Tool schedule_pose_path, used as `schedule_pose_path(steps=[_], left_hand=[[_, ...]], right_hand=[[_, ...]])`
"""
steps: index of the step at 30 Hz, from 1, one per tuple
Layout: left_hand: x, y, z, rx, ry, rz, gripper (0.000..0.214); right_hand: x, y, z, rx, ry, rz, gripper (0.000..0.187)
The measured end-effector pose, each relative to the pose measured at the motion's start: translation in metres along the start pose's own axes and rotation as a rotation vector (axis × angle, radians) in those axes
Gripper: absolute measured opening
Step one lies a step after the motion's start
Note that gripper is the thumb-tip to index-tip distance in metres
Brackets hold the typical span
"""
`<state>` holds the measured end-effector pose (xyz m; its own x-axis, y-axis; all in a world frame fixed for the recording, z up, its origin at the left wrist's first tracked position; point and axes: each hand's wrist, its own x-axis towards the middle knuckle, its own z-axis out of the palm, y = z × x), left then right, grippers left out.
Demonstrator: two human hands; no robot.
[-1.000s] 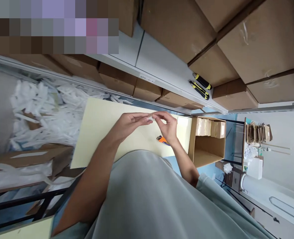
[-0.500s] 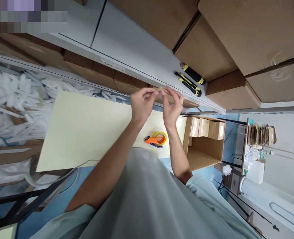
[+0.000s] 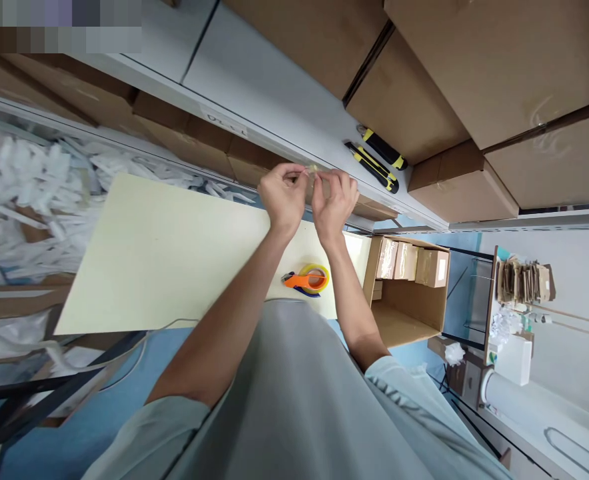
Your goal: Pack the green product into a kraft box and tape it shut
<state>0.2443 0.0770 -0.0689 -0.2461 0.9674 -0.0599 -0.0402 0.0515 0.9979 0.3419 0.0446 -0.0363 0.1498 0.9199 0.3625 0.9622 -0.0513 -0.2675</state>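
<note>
In front of the shelf edge, my left hand (image 3: 283,200) and my right hand (image 3: 333,205) are raised close together over the table. Both are closed in a pinch on a small translucent, yellowish piece (image 3: 312,169) that looks like clear tape. Fingers cover part of it, and its exact shape is too small to tell. Below my hands, an orange tape dispenser (image 3: 297,281) with a yellow tape roll (image 3: 319,279) lies on the cream tabletop (image 3: 174,260).
Two yellow-and-black utility knives (image 3: 373,167) lie on the grey shelf (image 3: 274,80), by stacked cardboard boxes (image 3: 404,87). An open carton (image 3: 409,310) with small boxes inside stands right of the table. White strips (image 3: 39,193) are heaped at the left.
My hands have shifted slightly left and up in the view, still pinching the small piece. The fingers of my right hand are curled in more. The whole view has moved a little.
</note>
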Motion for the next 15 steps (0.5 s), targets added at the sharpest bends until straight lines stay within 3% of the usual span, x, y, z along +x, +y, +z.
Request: schedule_pose_path(steps=[5, 9, 12, 15], left_hand=[[-0.037, 0.011, -0.04, 0.069, -0.096, -0.063, 0.016], [-0.063, 0.008, -0.087, 0.005, -0.152, -0.135, 0.025], [-0.07, -0.005, -0.134, 0.065, -0.128, -0.138, 0.034], [-0.064, -0.019, -0.192, 0.28, -0.076, -0.045, 0.026]], right_hand=[[-0.046, -0.006, -0.021, 0.107, -0.032, 0.059, 0.033], [-0.076, -0.019, -0.032, 0.222, -0.074, 0.035, 0.032], [-0.09, -0.044, -0.021, 0.309, -0.2, 0.009, 0.029], [-0.095, -0.089, 0.01, 0.449, -0.418, -0.012, 0.021]])
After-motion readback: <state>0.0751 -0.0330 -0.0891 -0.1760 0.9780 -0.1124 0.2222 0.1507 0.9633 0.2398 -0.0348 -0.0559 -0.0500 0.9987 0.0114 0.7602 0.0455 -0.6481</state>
